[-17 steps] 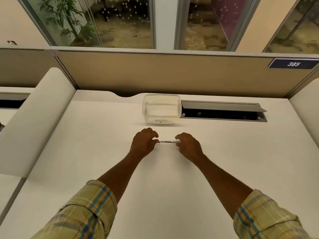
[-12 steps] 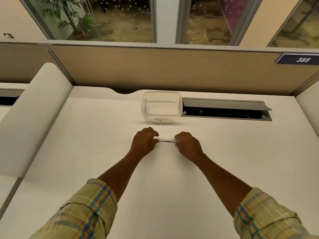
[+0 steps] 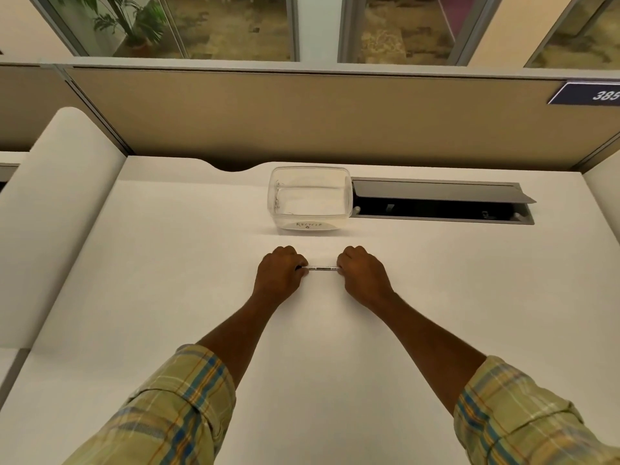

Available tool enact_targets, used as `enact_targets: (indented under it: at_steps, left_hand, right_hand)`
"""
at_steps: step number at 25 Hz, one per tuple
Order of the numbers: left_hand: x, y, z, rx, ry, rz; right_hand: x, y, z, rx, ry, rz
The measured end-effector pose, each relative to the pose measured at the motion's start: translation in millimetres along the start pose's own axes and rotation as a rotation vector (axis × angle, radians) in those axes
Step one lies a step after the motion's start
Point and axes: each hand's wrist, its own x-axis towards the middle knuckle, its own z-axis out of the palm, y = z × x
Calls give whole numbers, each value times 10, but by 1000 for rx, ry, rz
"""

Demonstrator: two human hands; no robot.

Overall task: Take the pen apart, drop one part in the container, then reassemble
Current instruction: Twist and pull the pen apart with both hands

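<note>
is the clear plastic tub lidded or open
Open: the clear plastic tub shows a bare rim with no lid, sitting upright on the white desk.

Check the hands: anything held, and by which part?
Both hold the pen, one at each end: left hand on its left end, right hand on its right end. The clear middle spans the gap between them.

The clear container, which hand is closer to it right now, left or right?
Left, narrowly. The left hand sits just in front of the container, under its left half. The right hand is in front of its right edge, slightly farther. Both grip the pen.
</note>
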Motion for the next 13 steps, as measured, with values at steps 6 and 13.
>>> enact_targets:
  at_steps: [6, 13]
  left_hand:
    - [-84, -10, -30, -77, -15, -2]
    - [-366, -3, -103, -158, -2, 20]
  right_hand:
    - [-130, -36, 18, 55, 28, 12]
    - [-273, -171, -133, 240, 109, 6]
